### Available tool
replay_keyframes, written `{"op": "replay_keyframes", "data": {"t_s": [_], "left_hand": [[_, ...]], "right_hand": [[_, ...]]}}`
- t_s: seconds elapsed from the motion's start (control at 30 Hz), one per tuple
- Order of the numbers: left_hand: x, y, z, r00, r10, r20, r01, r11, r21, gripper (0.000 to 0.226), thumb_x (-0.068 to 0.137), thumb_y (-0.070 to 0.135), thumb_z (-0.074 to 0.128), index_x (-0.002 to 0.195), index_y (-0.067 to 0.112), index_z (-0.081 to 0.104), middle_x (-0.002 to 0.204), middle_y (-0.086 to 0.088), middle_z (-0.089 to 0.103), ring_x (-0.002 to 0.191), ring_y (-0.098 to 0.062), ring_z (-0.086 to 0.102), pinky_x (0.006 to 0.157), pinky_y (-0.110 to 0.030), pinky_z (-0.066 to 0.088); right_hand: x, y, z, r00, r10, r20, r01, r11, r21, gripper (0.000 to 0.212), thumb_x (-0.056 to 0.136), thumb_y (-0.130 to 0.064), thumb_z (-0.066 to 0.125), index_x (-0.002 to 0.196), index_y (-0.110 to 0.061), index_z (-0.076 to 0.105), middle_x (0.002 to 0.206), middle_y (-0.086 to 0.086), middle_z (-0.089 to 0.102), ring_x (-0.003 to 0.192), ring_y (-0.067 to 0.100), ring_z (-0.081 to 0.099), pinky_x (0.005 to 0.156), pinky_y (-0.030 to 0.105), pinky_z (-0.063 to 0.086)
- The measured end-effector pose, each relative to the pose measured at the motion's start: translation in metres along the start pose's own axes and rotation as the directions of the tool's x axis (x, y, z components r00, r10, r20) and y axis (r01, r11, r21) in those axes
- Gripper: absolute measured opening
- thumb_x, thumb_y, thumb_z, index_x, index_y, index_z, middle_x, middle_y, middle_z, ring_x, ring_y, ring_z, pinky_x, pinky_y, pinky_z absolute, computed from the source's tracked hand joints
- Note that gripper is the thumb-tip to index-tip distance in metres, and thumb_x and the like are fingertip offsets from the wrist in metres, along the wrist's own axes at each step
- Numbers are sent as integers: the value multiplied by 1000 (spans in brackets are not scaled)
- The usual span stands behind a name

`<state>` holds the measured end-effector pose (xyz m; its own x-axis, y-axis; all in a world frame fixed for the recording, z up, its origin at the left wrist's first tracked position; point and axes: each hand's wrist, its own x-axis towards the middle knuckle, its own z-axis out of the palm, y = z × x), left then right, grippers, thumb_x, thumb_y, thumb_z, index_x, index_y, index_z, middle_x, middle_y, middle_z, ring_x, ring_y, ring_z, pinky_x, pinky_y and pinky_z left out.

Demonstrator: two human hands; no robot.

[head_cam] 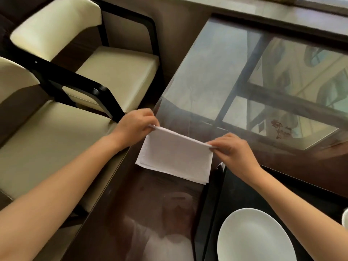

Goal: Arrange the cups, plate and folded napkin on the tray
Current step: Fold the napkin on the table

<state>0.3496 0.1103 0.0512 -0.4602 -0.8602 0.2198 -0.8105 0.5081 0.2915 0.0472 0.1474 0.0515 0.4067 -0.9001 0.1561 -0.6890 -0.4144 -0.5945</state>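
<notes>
A white folded napkin (175,157) hangs as a rectangle above the glossy dark table (207,87). My left hand (137,125) pinches its far left corner and my right hand (231,149) pinches its far right corner, stretching the top edge taut. A black tray (239,194) lies at the lower right, just right of the napkin. A white round plate (254,236) rests on the tray near the bottom edge. A sliver of a white cup (345,217) shows at the right border.
Two cream-cushioned chairs with black frames (105,72) stand to the left of the table. The tabletop reflects windows and a person. A ledge (263,10) runs along the far side.
</notes>
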Motion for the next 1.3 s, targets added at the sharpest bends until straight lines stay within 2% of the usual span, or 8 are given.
{"op": "replay_keyframes", "data": {"t_s": [0.3,0.6,0.7,0.8,0.9,0.97,1.1,1.3], "left_hand": [[-81,15,32,996,69,59,-77,985,151,18,73,10,76,89,17,75,84,-2,72,76,-24,68,78,-35,53],[-99,19,42,996,42,77,-58,974,218,16,78,17,71,94,19,72,90,-3,70,84,-23,67,92,-42,49],[-104,22,36,995,-22,97,7,989,149,31,91,38,45,94,20,70,96,-1,67,94,-20,63,103,-45,41],[-93,25,30,988,-130,-79,131,991,-1,39,95,33,39,102,11,69,101,-8,68,100,-23,62,104,-49,40],[-56,39,34,917,-329,-227,278,932,-231,35,96,22,39,123,8,58,121,-11,63,116,-22,56,108,-43,37],[-35,49,45,890,-434,-140,379,875,-303,39,96,14,38,134,10,46,138,-10,52,130,-21,44,115,-39,28],[-38,57,76,801,-589,110,591,807,18,52,98,13,32,147,13,14,157,-11,17,146,-23,11,120,-38,11],[-69,66,70,579,-804,-137,800,593,-97,37,86,16,53,123,10,48,118,-15,51,113,-31,43,96,-42,36]], "right_hand": [[-42,-4,28,955,-223,194,262,943,-207,12,77,-13,73,88,-18,76,85,-5,75,74,25,64,60,36,52],[-49,-12,37,923,-161,348,292,883,-366,10,84,-26,65,83,-21,74,87,-7,72,83,21,64,73,33,50],[-48,-18,38,957,-113,266,203,918,-341,15,87,-24,61,92,-15,72,92,0,72,88,26,63,77,37,50],[-33,-25,45,999,-18,42,32,934,-355,28,89,-18,58,111,-4,64,108,13,69,102,35,60,88,43,49],[-9,-35,69,976,207,68,-173,925,-338,48,97,-23,39,140,-2,33,147,17,37,137,32,31,115,41,23],[-1,-40,93,953,276,127,-215,909,-358,55,99,-27,31,147,-5,12,157,13,12,145,28,8,119,40,6],[-3,-39,124,934,294,205,-196,897,-396,65,98,-38,27,147,-11,-4,159,9,-7,145,26,-11,117,41,-6],[-6,-26,127,934,262,243,-152,907,-393,66,97,-43,24,147,-14,-6,159,5,-10,145,22,-14,115,39,-14]]}}
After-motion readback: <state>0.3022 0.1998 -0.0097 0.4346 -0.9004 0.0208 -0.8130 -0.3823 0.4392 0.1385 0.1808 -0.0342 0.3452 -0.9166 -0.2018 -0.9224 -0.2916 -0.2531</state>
